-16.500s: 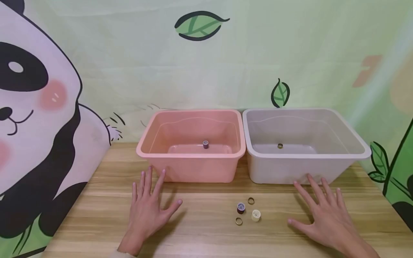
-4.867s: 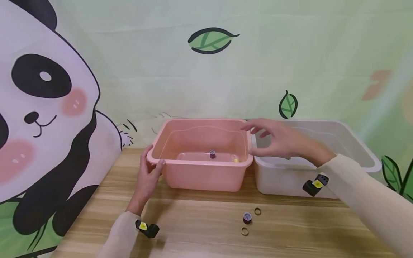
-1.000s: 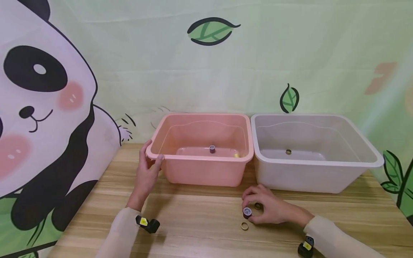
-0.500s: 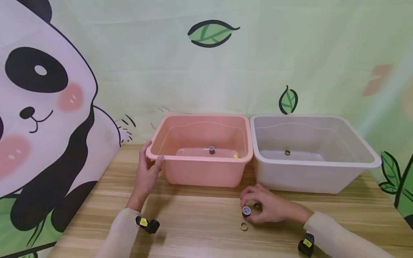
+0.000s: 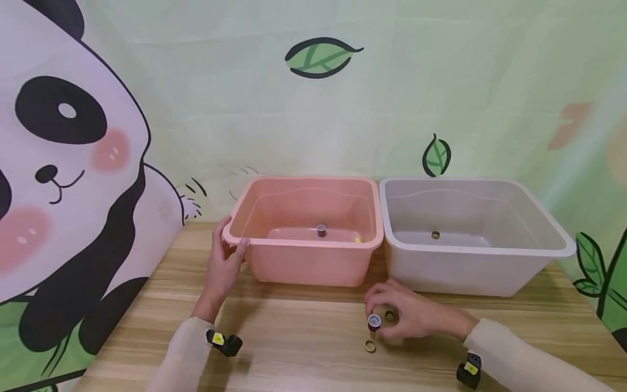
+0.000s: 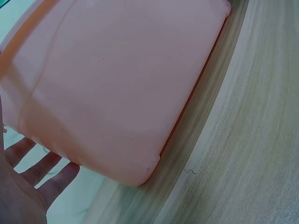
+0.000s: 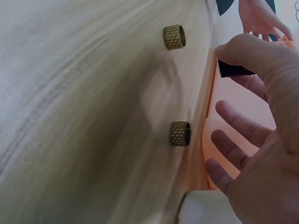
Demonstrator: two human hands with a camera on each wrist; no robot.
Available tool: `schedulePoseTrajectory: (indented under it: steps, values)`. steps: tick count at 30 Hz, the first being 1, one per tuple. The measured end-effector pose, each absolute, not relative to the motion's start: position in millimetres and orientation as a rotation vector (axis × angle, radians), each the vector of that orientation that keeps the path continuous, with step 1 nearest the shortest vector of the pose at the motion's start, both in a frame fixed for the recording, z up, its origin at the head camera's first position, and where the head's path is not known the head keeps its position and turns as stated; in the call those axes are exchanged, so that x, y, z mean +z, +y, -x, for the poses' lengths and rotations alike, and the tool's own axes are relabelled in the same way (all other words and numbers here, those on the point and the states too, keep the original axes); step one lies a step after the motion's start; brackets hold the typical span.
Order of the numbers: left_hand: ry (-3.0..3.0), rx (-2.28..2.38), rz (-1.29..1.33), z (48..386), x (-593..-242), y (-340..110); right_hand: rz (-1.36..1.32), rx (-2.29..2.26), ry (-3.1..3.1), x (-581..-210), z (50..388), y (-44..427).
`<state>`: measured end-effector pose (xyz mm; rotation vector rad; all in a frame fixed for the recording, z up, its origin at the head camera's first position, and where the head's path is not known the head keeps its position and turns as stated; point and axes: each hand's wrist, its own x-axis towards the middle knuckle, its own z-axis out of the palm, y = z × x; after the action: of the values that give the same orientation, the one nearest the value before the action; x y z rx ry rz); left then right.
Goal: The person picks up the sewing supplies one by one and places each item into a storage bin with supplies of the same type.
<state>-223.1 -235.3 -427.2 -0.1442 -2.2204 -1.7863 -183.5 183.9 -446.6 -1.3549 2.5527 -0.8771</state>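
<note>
In the head view my left hand [image 5: 222,269] holds the front-left corner of the pink basin [image 5: 308,265], thumb over the rim; the left wrist view shows fingers [image 6: 58,179] against its wall [image 6: 112,88]. My right hand [image 5: 413,314] pinches a small dark cap with a pale top [image 5: 374,324] between thumb and forefinger, its other fingers spread in the right wrist view. Whether the cap touches the table is unclear. One gold ring [image 5: 370,346] lies just in front of it, another [image 5: 389,316] beneath the right hand.
Inside the pink basin are a dark cap [image 5: 321,231] and a small yellow piece [image 5: 358,239]. A pale grey basin [image 5: 455,272] stands beside it on the right, with a gold ring [image 5: 435,235] inside. A printed cloth [image 5: 220,98] hangs behind.
Since the older frames, my right hand has come down from above the basins and pinched the dark cap. A pale cap has left the table; a yellow piece now lies in the pink basin.
</note>
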Motion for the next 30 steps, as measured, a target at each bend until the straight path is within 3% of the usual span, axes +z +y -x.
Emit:
schedulePoseTrajectory:
  steps: [30]
  values:
    - [-2.248,-1.796,0.124,222,-425,-235,1.414,-0.862,2.471,-384,176,184]
